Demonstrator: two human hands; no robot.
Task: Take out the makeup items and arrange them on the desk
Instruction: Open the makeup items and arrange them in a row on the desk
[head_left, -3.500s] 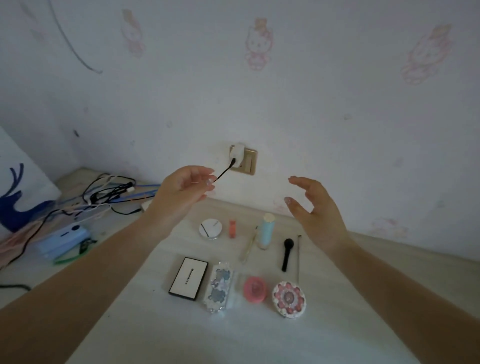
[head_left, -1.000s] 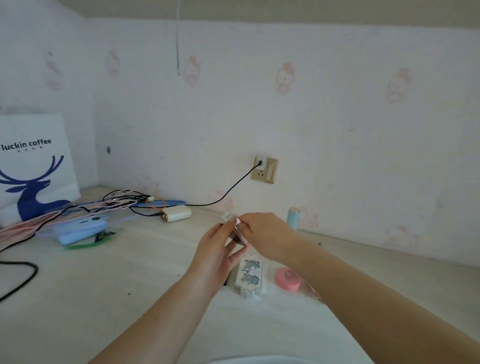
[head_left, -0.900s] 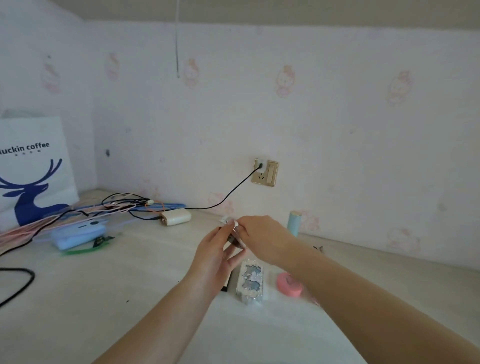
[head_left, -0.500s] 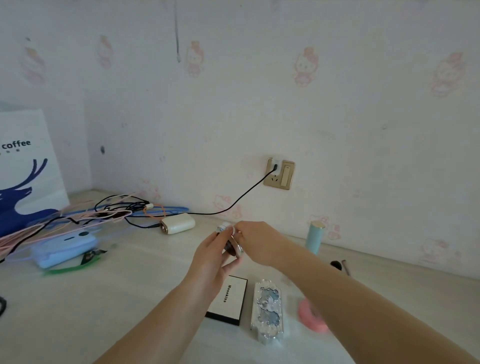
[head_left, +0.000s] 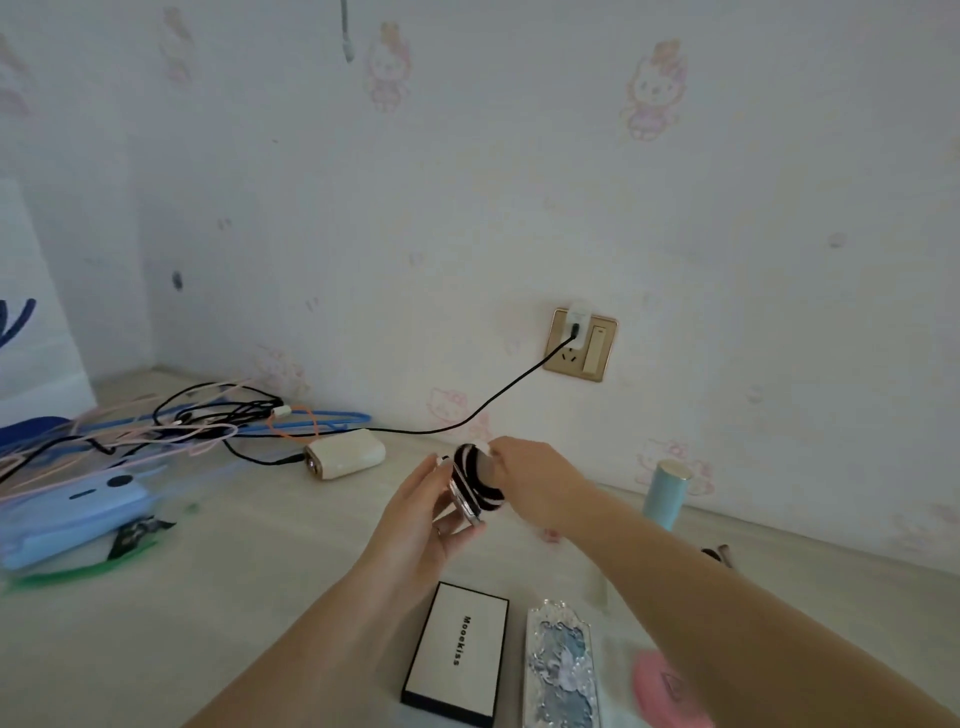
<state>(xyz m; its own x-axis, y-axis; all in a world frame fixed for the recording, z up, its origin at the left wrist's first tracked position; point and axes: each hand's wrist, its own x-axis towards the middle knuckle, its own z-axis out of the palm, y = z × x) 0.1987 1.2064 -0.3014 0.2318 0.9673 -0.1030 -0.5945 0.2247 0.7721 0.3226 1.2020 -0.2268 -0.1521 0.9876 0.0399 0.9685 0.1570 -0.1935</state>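
Observation:
My left hand (head_left: 423, 519) holds a small round compact (head_left: 475, 480) from below, above the desk (head_left: 260, 613). My right hand (head_left: 537, 486) pinches the compact's black-and-white upper part from the right. It is tilted and looks partly opened. On the desk below lie a white palette box with a black edge (head_left: 457, 649), an ornate silver-blue palette (head_left: 563, 673) and a pink round case (head_left: 670, 686). A light-blue tube (head_left: 667, 491) stands upright near the wall. A black brush (head_left: 714, 553) is mostly hidden behind my right forearm.
A tangle of cables (head_left: 182, 421) lies at the back left, with a cream power bank (head_left: 345, 457) wired to the wall socket (head_left: 582, 345). A blue device (head_left: 72, 506) and a white paper bag (head_left: 31, 322) are at the far left.
Both hands, earlier empty and spread above the items, now hold the round compact that lay on the desk. Its black part has come into sight over the last half second.

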